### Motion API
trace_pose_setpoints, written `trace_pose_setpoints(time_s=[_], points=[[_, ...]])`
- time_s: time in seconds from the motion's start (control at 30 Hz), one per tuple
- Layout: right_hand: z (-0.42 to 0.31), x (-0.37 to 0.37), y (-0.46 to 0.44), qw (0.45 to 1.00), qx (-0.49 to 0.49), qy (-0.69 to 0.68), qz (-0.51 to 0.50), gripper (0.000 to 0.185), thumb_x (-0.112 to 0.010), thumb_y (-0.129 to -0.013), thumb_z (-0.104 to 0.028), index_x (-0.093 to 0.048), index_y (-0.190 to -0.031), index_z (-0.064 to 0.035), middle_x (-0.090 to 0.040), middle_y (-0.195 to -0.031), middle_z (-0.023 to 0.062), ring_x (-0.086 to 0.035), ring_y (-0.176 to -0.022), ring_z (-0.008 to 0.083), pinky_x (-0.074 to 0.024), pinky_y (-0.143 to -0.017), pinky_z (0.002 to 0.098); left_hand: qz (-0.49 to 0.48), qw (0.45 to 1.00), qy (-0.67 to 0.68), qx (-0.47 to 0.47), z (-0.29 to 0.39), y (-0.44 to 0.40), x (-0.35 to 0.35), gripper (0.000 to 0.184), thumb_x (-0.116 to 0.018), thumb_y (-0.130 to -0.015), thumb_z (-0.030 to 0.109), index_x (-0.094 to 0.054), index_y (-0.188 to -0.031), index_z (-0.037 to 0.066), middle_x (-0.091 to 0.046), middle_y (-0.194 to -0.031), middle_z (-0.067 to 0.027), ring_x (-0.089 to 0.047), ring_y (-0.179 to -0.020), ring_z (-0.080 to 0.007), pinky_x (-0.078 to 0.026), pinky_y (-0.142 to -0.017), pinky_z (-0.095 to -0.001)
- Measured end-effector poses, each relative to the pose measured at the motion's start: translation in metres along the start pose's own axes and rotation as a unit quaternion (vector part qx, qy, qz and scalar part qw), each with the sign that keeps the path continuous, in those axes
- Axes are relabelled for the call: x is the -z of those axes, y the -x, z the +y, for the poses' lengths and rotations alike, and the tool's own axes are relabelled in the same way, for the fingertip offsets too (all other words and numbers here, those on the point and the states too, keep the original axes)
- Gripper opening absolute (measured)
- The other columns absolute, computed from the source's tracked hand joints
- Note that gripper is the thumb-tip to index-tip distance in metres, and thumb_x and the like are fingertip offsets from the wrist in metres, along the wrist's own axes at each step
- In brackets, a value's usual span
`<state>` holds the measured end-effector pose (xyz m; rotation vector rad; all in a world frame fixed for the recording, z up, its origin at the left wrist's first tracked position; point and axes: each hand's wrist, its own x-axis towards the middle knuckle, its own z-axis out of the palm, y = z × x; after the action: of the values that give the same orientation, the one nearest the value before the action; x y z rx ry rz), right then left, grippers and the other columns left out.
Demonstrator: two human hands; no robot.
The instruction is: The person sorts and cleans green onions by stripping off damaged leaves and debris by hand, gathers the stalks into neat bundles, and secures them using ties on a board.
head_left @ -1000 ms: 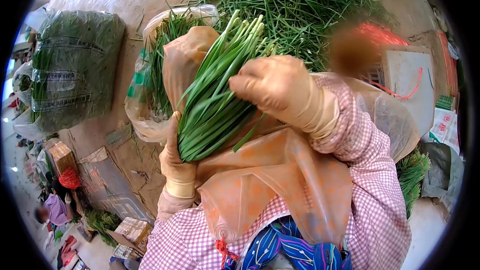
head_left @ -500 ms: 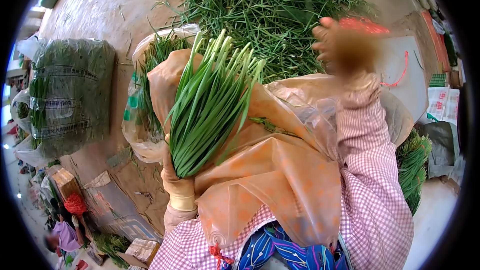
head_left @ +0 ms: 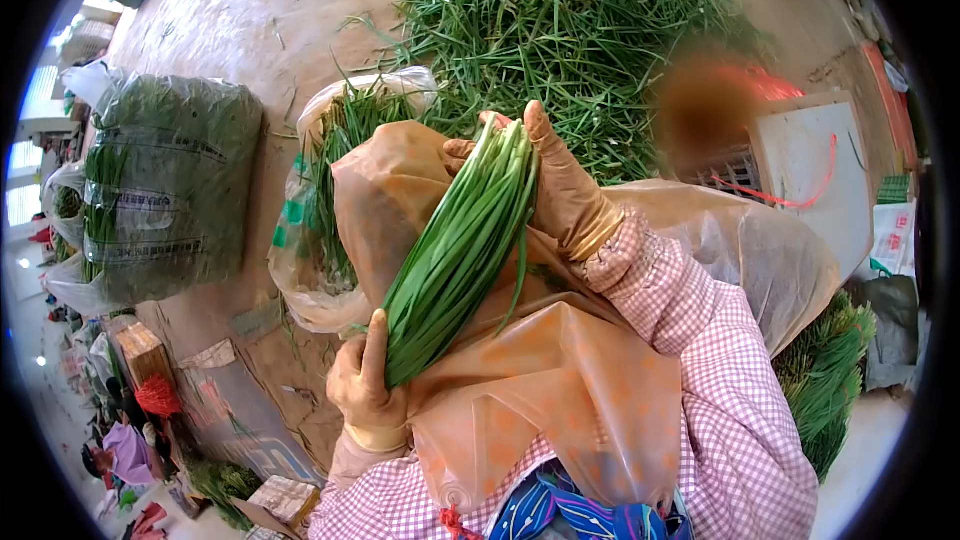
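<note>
A bunch of garlic chives (head_left: 462, 245) lies slanted across my lap, its pale stem ends pointing up and away from me. Around the leafy lower end, my left hand (head_left: 368, 380) is closed with the thumb on top. At the stem ends my right hand (head_left: 560, 175) grips the bunch, thumb on the near side and fingers partly hidden behind the stems. Both hands wear thin tan gloves. Beneath the bunch spreads a translucent orange plastic apron (head_left: 545, 370) that covers my knees.
A large heap of loose chives (head_left: 560, 30) lies ahead on the floor. To the left stand an open plastic bag of greens (head_left: 325, 190) and a big wrapped pack (head_left: 175, 190). At right are a white board (head_left: 820, 160), red string (head_left: 800, 202) and more bundled greens (head_left: 825, 380).
My right hand has come from the red string at right to the stem ends and closed on them. The bunch is now narrower and gathered together; my left hand still holds its lower end.
</note>
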<state>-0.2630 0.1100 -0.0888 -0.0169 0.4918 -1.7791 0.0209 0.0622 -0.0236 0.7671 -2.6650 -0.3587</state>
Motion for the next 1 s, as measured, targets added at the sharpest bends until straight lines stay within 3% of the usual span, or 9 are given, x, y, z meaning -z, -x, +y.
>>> trace_pose_setpoints(time_s=[0.17, 0.3, 0.4, 0.5, 0.57, 0.67, 0.83, 0.97, 1.0], points=[[0.004, -0.003, -0.003, 0.996, -0.004, -0.085, -0.039, 0.062, -0.061, -0.082, -0.053, -0.048, -0.123, -0.0089, -0.058, -0.117, 0.0223, -0.057, -0.109, 0.0370, -0.0485, -0.093, 0.0482, -0.069, 0.986, -0.124, -0.092, 0.007, -0.025, 0.027, 0.051, -0.059, -0.064, 0.005, -0.064, -0.114, 0.010, -0.061, -0.104, -0.0133, -0.060, -0.079, -0.0289, -0.048, -0.066, -0.0353], [-0.001, 0.007, -0.005, 0.997, 0.031, -0.072, -0.009, 0.024, -0.066, -0.085, -0.024, -0.057, -0.102, -0.0112, -0.066, -0.089, 0.0107, -0.064, -0.090, 0.0299, -0.0519, -0.084, 0.0452, -0.122, 0.947, -0.227, -0.193, 0.014, -0.034, 0.035, 0.049, -0.063, -0.067, 0.015, -0.063, -0.116, 0.017, -0.060, -0.112, -0.0086, -0.056, -0.072, -0.0197, -0.045, -0.060, -0.0319], [-0.010, 0.004, 0.007, 0.990, 0.078, -0.047, -0.110, 0.019, -0.060, -0.090, -0.022, -0.055, -0.105, -0.0134, -0.054, -0.071, -0.0028, -0.056, -0.069, 0.0164, -0.0471, -0.078, 0.0364, -0.351, 0.924, 0.011, -0.149, 0.025, -0.045, 0.058, 0.062, -0.070, -0.067, 0.018, -0.052, -0.124, 0.001, -0.058, -0.116, -0.0183, -0.060, -0.093, -0.0330, -0.049, -0.078, -0.0400], [-0.018, 0.002, 0.008, 0.977, 0.074, -0.076, -0.183, 0.017, -0.059, -0.090, -0.022, -0.054, -0.103, -0.0134, -0.053, -0.068, -0.0034, -0.054, -0.066, 0.0147, -0.0477, -0.075, 0.0366, -0.392, 0.867, 0.258, -0.171, 0.010, -0.088, 0.097, 0.060, -0.069, -0.073, 0.020, -0.050, -0.125, -0.002, -0.058, -0.116, -0.0201, -0.057, -0.106, -0.0321, -0.047, -0.086, -0.0404], [-0.017, -0.009, 0.010, 0.975, 0.080, -0.089, -0.187, 0.015, -0.057, -0.091, -0.023, -0.053, -0.101, -0.0127, -0.050, -0.063, -0.0035, -0.052, -0.059, 0.0138, -0.0476, -0.070, 0.0360, -0.247, 0.927, 0.279, -0.031, 0.008, -0.101, 0.118, 0.060, -0.069, -0.075, 0.017, -0.048, -0.127, -0.004, -0.059, -0.117, -0.0187, -0.054, -0.113, -0.0272, -0.043, -0.094, -0.0387], [-0.016, -0.018, 0.009, 0.951, 0.082, -0.070, -0.291, 0.023, -0.062, -0.085, -0.031, -0.055, -0.100, -0.0148, -0.051, -0.061, -0.0007, -0.052, -0.053, 0.0177, -0.0467, -0.067, 0.0375, -0.136, 0.824, 0.535, 0.129, 0.036, -0.148, 0.078, 0.076, -0.075, -0.069, 0.017, -0.041, -0.134, -0.004, -0.055, -0.123, -0.0144, -0.050, -0.117, -0.0227, -0.035, -0.102, -0.0365], [-0.019, -0.029, 0.028, 0.957, 0.071, -0.048, -0.277, 0.016, -0.062, -0.083, -0.022, -0.057, -0.096, -0.0146, -0.052, -0.062, 0.0013, -0.053, -0.055, 0.0180, -0.0468, -0.065, 0.0384, -0.465, 0.587, 0.645, 0.150, 0.062, -0.147, -0.025, 0.092, -0.075, -0.067, 0.031, -0.028, -0.140, 0.002, -0.047, -0.126, -0.0147, -0.047, -0.116, -0.0237, -0.036, -0.099, -0.0349], [-0.046, -0.016, 0.048, 0.961, 0.098, 0.187, -0.179, 0.047, -0.060, -0.086, -0.039, -0.052, -0.117, -0.0041, -0.062, -0.102, 0.0131, -0.062, -0.095, 0.0258, -0.0496, -0.083, 0.0332, -0.456, 0.352, 0.793, 0.197, 0.074, -0.156, -0.022, 0.097, -0.078, -0.072, 0.019, -0.018, -0.146, 0.004, -0.047, -0.127, -0.0042, -0.043, -0.118, -0.0152, -0.034, -0.101, -0.0296], [-0.060, -0.015, 0.051, 0.948, 0.148, 0.239, -0.150, 0.056, -0.054, -0.087, -0.049, -0.049, -0.123, -0.0051, -0.061, -0.107, 0.0145, -0.059, -0.102, 0.0265, -0.0484, -0.086, 0.0347, -0.447, 0.471, 0.737, 0.186, 0.074, -0.144, -0.038, 0.100, -0.080, -0.066, 0.024, -0.022, -0.145, 0.004, -0.050, -0.122, -0.0058, -0.047, -0.111, -0.0165, -0.038, -0.097, -0.0298]])
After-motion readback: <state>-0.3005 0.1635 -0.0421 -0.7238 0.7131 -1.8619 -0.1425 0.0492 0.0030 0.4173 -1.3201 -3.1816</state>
